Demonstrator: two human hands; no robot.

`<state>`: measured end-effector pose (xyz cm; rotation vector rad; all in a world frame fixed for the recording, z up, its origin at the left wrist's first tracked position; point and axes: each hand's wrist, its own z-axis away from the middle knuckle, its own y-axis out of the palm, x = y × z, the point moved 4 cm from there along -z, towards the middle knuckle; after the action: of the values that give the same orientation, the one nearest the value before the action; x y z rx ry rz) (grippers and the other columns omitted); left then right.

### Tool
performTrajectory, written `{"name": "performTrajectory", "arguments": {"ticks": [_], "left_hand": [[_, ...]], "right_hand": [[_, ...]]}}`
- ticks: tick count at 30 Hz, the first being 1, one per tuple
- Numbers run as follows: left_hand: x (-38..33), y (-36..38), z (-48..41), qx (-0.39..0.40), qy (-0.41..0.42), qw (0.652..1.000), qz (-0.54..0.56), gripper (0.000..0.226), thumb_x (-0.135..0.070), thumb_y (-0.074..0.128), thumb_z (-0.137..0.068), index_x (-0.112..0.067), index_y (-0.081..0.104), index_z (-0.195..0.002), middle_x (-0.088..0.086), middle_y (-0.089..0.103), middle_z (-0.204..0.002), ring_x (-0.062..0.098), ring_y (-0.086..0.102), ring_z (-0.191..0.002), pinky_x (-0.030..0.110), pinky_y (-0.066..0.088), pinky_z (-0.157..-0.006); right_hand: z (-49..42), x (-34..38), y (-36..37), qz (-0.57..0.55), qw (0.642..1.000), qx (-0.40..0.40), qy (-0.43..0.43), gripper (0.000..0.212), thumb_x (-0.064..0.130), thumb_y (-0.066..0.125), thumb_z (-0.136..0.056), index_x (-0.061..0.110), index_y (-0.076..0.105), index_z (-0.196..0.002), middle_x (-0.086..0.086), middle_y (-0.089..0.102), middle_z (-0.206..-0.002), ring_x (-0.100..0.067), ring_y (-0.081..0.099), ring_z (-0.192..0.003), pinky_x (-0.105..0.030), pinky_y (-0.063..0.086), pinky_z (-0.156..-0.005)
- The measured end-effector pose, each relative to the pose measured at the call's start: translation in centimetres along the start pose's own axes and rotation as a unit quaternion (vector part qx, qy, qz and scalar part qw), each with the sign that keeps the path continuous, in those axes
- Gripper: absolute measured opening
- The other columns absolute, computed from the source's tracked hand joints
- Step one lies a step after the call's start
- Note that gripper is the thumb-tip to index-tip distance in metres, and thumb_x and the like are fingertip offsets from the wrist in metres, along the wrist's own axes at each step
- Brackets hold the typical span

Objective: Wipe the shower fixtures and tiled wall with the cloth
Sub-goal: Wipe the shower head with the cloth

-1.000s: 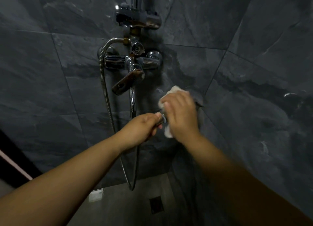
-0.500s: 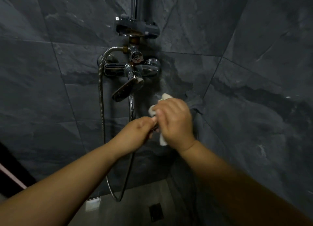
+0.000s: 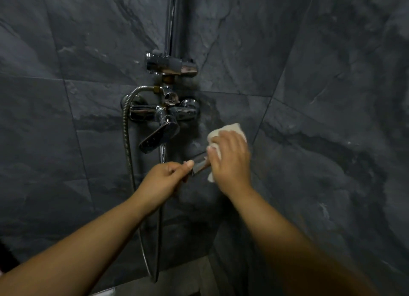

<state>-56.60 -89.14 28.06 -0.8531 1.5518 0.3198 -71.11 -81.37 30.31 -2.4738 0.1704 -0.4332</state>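
Head view: right hand (image 3: 231, 165) clutching cloth (image 3: 230, 129) has slid right, baring the spout (image 3: 200, 162) left hand (image 3: 163, 180) grips.

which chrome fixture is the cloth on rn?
The chrome spout below the lever handle: the left hand grips it and the right hand holds the cloth against its end. Not the hose or riser pipe.

The right hand (image 3: 230, 162) hides most of the cloth (image 3: 228, 129), and the riser pipe (image 3: 171, 18) is cut off at the top

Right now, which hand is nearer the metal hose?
Left. The left hand, gripping a chrome fitting, sits beside the hose, which passes behind its wrist; the right hand, gripping the cloth, is farther right.
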Motion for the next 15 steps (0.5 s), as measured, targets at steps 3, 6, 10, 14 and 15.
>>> {"name": "performTrajectory", "arguments": {"ticks": [3,6,10,14,15], "left_hand": [[0.6,-0.6,0.1,-0.005,0.019,0.999,-0.03,0.044,-0.032,0.052,-0.092,0.006,0.056,-0.068,-0.007,0.037,-0.038,0.001,0.032,-0.036,0.016,0.027,-0.042],[0.4,-1.2,0.5,0.009,0.047,0.998,-0.037,0.046,-0.03,0.053,-0.091,0.01,0.05,-0.068,-0.005,0.036,-0.042,0.001,0.031,-0.04,0.015,0.026,-0.043],[-0.6,-1.8,-0.1,0.019,0.08,0.994,-0.072,0.046,-0.029,0.053,-0.091,0.011,0.05,-0.068,-0.006,0.035,-0.046,0.002,0.032,-0.043,0.016,0.026,-0.045],[-0.8,-2.1,-0.6,0.027,0.089,0.993,-0.076,0.048,-0.03,0.052,-0.092,0.013,0.051,-0.071,-0.006,0.036,-0.041,0.002,0.033,-0.041,0.015,0.027,-0.044],[-0.6,-2.1,-0.4,0.026,0.086,0.994,-0.065,0.05,-0.032,0.054,-0.091,0.014,0.051,-0.071,-0.006,0.036,-0.041,0.002,0.032,-0.04,0.015,0.026,-0.044]], "right_hand": [[-0.3,-1.0,0.5,0.009,0.999,0.051,0.001,0.048,0.043,0.035,-0.091,0.013,0.06,-0.119,-0.008,0.055,-0.128,-0.024,0.046,-0.123,-0.04,0.032,-0.108],[-2.6,-6.4,-0.1,-0.121,0.964,0.049,0.232,0.048,0.036,0.042,-0.094,0.009,0.05,-0.133,-0.013,0.048,-0.137,-0.027,0.043,-0.128,-0.039,0.032,-0.11],[-3.5,-5.9,-0.8,-0.145,0.938,0.05,0.311,0.058,0.047,0.047,-0.09,0.009,0.048,-0.133,-0.013,0.046,-0.139,-0.027,0.043,-0.128,-0.039,0.031,-0.111],[-2.9,-1.8,-1.2,0.012,0.993,0.05,0.111,0.051,0.037,0.047,-0.095,0.015,0.041,-0.14,-0.002,0.031,-0.151,-0.019,0.022,-0.14,-0.03,0.013,-0.116],[-3.5,-1.9,-1.5,0.012,0.993,0.062,0.096,0.047,0.036,0.047,-0.096,0.017,0.044,-0.139,-0.001,0.034,-0.15,-0.018,0.025,-0.139,-0.03,0.016,-0.115]]}}
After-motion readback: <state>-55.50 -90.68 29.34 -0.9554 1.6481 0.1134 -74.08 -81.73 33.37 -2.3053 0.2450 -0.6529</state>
